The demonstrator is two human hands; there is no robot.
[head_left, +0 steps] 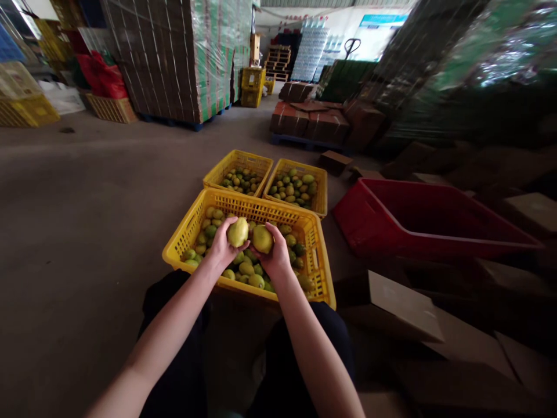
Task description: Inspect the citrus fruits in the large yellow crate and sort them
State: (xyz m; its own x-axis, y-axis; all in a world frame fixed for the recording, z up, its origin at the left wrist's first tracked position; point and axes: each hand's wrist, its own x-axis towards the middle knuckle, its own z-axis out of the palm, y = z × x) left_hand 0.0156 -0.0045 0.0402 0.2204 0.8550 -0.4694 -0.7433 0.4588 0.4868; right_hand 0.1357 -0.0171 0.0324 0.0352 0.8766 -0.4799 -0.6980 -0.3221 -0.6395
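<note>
My left hand (224, 245) is closed around a yellow lemon (238, 232). Another yellow lemon (263, 238), slightly greener, sits in the grip of my right hand (277, 253). Both hands are side by side above a yellow plastic crate (325, 273) in front of my knees. Inside that crate lie many green and yellow lemons (246, 268), partly hidden by my hands and forearms.
Two more yellow crates, a left one (209, 174) and a right one (324, 194), stand just beyond, holding lemons. A red plastic tub (369, 232) is to the right, with cardboard boxes (402, 302) nearer me. Wrapped pallet stacks (165, 58) rise behind.
</note>
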